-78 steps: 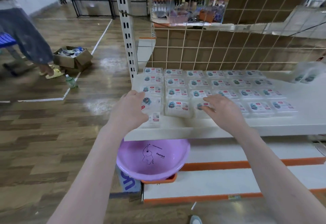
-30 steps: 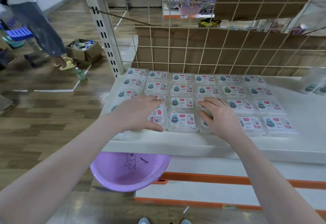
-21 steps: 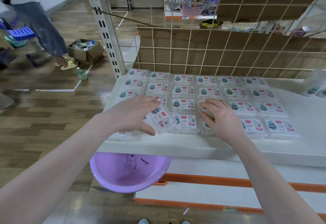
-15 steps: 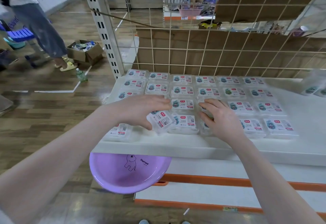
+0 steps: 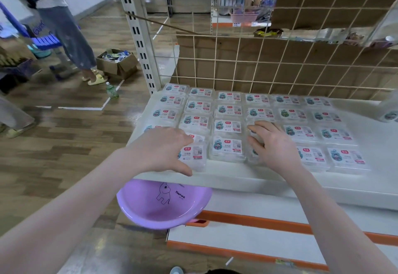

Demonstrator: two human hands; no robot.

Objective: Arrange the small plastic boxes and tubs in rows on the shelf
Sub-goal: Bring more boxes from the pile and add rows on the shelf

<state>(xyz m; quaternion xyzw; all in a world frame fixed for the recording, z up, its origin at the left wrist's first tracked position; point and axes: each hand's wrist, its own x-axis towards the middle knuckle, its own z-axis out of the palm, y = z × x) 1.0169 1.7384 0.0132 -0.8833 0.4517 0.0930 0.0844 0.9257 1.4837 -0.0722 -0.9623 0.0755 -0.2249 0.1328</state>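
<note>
Left hand [image 5: 160, 149], centre-left of frame: palm down over the front-left corner of the shelf [image 5: 237, 179]. Fingers bent and spread, thumb stretched toward the shelf's front edge. Thumb and fingers bracket a clear labelled box [image 5: 195, 155] in the front row, fingertips on its left side; whether it is truly gripped or only touched, cannot tell. The hand hides the boxes further left.

Right hand [image 5: 274, 146], centre of frame: palm down, fingers loosely spread and only slightly bent, resting on boxes in the two front rows. Its fingertips touch a box just right of the front-row box [image 5: 228, 148] that lies uncovered between the two hands. It clasps nothing.

Small plastic boxes [image 5: 228, 110]: clear, flat, white labels with a cartoon figure and a red tag (print too small to read). They lie flat in rows running left to right across the shelf, middle of frame, back row against the wire grid panel [image 5: 269, 62]. Boxes side by side, mostly touching.

Lower centre: purple basin [image 5: 163, 207] with an elephant drawing, under the shelf's front-left corner.

Upper left: another person's legs [image 5: 71, 43], an open cardboard carton [image 5: 117, 63], a green bottle [image 5: 112, 90] on the wooden floor.
</note>
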